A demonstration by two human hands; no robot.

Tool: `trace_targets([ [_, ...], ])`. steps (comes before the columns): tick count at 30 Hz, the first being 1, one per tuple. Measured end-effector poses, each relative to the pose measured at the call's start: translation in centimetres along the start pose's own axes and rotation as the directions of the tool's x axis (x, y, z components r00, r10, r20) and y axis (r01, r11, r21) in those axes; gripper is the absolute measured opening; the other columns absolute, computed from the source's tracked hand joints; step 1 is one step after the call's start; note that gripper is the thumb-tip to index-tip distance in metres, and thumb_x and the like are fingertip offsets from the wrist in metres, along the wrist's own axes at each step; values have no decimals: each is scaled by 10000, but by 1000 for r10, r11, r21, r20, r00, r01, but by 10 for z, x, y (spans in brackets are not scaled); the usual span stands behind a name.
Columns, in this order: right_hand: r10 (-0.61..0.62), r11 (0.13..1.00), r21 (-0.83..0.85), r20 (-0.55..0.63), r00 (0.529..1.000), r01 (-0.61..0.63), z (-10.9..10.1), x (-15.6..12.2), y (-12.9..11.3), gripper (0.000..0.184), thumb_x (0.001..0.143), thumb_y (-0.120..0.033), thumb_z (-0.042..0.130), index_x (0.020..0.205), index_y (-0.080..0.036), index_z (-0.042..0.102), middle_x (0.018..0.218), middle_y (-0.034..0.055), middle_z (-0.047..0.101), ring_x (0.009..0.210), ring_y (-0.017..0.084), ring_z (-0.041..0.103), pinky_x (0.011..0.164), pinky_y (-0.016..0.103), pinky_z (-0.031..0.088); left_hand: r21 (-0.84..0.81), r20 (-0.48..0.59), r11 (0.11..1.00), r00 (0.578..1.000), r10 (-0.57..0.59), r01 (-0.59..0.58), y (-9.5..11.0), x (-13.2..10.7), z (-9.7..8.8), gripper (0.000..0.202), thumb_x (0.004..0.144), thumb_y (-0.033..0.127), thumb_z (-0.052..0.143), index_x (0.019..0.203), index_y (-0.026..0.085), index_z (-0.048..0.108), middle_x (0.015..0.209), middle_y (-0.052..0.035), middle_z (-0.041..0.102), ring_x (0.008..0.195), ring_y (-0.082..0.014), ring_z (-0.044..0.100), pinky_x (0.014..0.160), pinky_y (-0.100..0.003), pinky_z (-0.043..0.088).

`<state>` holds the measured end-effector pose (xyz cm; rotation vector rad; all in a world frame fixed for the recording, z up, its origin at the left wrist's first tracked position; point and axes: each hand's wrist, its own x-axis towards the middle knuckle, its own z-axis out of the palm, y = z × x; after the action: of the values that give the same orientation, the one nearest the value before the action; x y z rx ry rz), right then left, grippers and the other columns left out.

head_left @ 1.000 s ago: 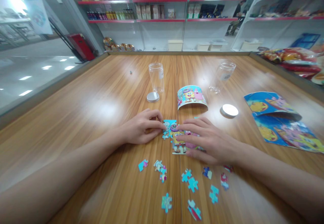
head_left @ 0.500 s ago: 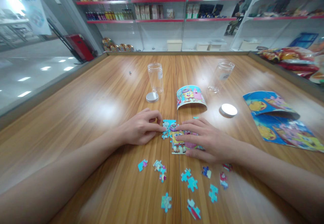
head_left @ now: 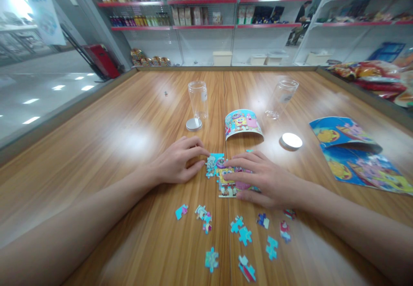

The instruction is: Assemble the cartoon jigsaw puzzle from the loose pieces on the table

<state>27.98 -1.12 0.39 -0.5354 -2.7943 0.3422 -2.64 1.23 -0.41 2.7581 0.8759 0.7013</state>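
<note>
A partly joined jigsaw puzzle (head_left: 227, 177) of cartoon figures lies flat on the wooden table. My left hand (head_left: 180, 160) is at its left edge, thumb and forefinger parted with nothing seen between them; the forefinger tip reaches the puzzle's upper left corner. Spread across the puzzle's right side, my right hand (head_left: 264, 178) rests with fingers stretched out and hides part of the picture. Loose puzzle pieces lie nearer to me, among them a blue and pink piece (head_left: 181, 211), a light blue piece (head_left: 245, 235) and a red and white piece (head_left: 247, 268).
Beyond the puzzle stands a curved picture card (head_left: 243, 124). Two clear jars (head_left: 197, 101) have silver lids (head_left: 194, 125) near them. Blue picture sheets (head_left: 358, 156) lie at the right, with snack bags (head_left: 371, 77) past the table edge. Stocked shelves (head_left: 203, 26) line the back.
My left thumb and forefinger have parted, and the thumb has drawn back left from the puzzle's left edge, uncovering the piece there. My right hand stays in place.
</note>
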Motion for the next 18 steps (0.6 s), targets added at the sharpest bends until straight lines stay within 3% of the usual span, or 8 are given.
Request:
trace_targets([
  [5, -1, 1000, -7, -3, 1000, 1, 1, 0, -1, 395, 984, -396, 528, 1355, -267, 570, 1453, 84, 525, 1261, 278, 494, 1025, 488, 374, -18, 37, 999, 999, -36, 36, 5, 2, 2, 199, 894, 297, 638, 1051, 183, 682, 1000, -79, 582, 903, -181, 574, 826, -351, 489],
  [18, 18, 1000, -1, 15, 1000, -18, 2, -1, -2, 389, 994, -405, 507, 1348, -258, 571, 1463, 76, 510, 1273, 280, 479, 1031, 490, 368, -248, 24, 964, 995, -95, 98, 3, 4, 0, 100, 905, 243, 636, 948, 155, 653, 931, -54, 612, 857, -142, 586, 781, -292, 483],
])
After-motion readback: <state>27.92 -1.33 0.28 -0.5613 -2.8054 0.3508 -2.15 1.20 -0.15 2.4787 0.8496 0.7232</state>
